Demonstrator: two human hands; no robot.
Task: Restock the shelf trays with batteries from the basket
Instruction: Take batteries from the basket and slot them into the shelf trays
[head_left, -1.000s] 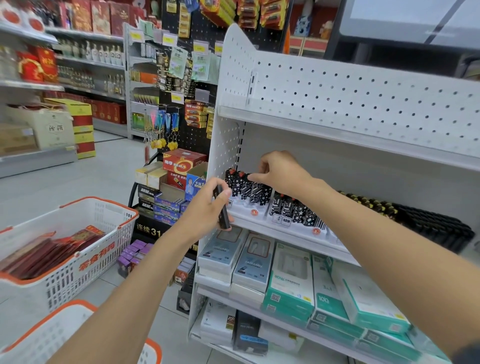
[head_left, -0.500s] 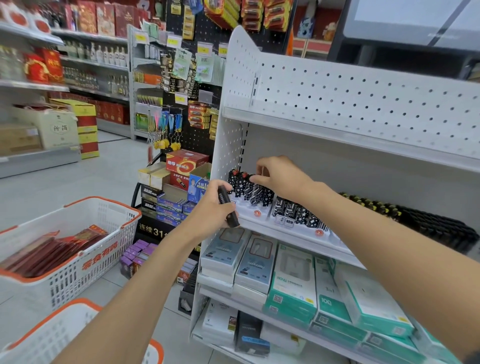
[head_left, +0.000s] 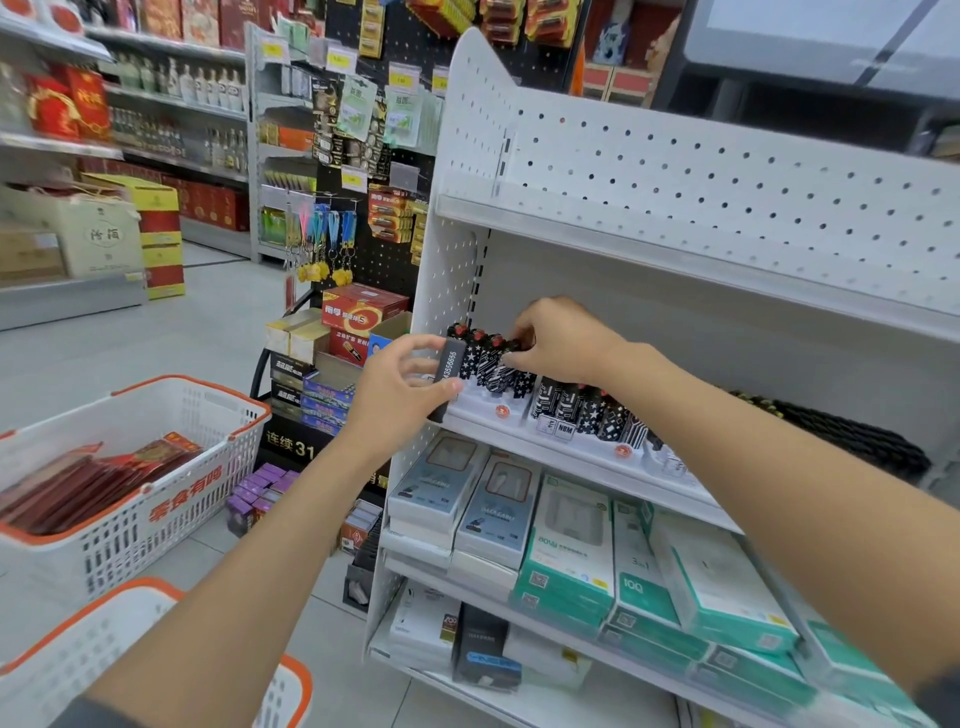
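Sitting well apart at 9 o'clock: basket (head_left: 171, 509) | left hand (head_left: 400, 400) is pinching one dark battery (head_left: 450, 371), long axis nearly upright, 12-to-6 | shelf tray (head_left: 478, 408) is lying just beside that grip at 3 o'clock | right hand (head_left: 563, 343) is pinching standing batteries (head_left: 488, 361) by their tops.

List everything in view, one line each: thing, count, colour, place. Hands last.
Shelf: one, white pegboard, right.
Trays: at least two, white, middle shelf.
Batteries: many, black patterned with red tops, upright in trays.
Pack: one, dark grey, in left hand.
Boxes: many, grey and teal, lower shelves.
Baskets: two, white with orange rims, left.
Red packs: several, in the farther basket.
Left hand: grips Pack beside the left tray.
Right hand: pinches Batteries in the left tray.
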